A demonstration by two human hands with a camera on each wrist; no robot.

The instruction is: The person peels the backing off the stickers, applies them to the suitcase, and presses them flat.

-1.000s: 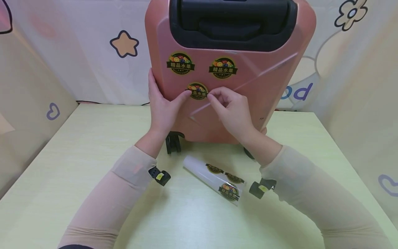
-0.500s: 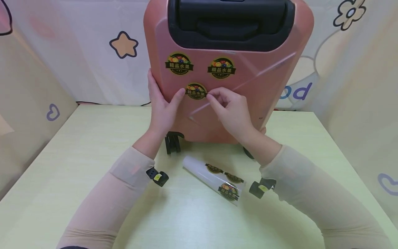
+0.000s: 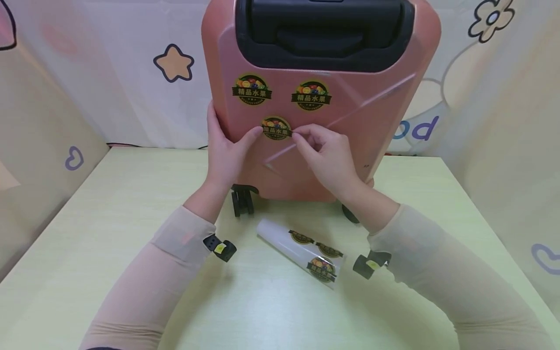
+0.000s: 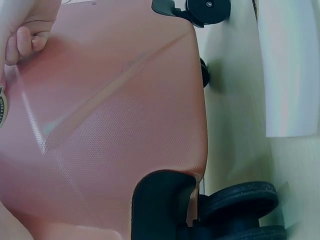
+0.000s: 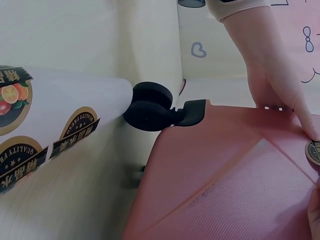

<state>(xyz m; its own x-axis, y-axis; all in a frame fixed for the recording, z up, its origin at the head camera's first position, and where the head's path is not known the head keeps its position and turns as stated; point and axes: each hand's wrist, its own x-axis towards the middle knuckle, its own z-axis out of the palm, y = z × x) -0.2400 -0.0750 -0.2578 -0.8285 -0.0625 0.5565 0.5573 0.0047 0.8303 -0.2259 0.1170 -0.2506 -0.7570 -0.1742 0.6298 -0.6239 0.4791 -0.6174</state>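
Observation:
A pink suitcase (image 3: 350, 141) stands upright on the table. My left hand (image 3: 225, 155) grips its left side, and the thumb touches the left end of a round fruit sticker (image 3: 276, 127) on the front face. The fingers round the side are mostly hidden. With thumb and index finger, my right hand (image 3: 330, 158) pinches the sticker's right tip. Two matching stickers, one at upper left (image 3: 252, 90) and one at upper right (image 3: 311, 96), lie flat on the suitcase above. The right wrist view catches the sticker's edge (image 5: 314, 152) beside the left thumb.
On the table (image 3: 131, 233) in front of the suitcase lies a curled sticker sheet (image 3: 284, 245) with several stickers on it. Black wheels (image 3: 242, 201) hold the suitcase up. A patterned curtain (image 3: 131, 87) hangs behind.
The left thumb drew back from the sticker's left end, then came back to touch it. The left hand sits slightly lower on the suitcase's side. The right hand still pinches the sticker.

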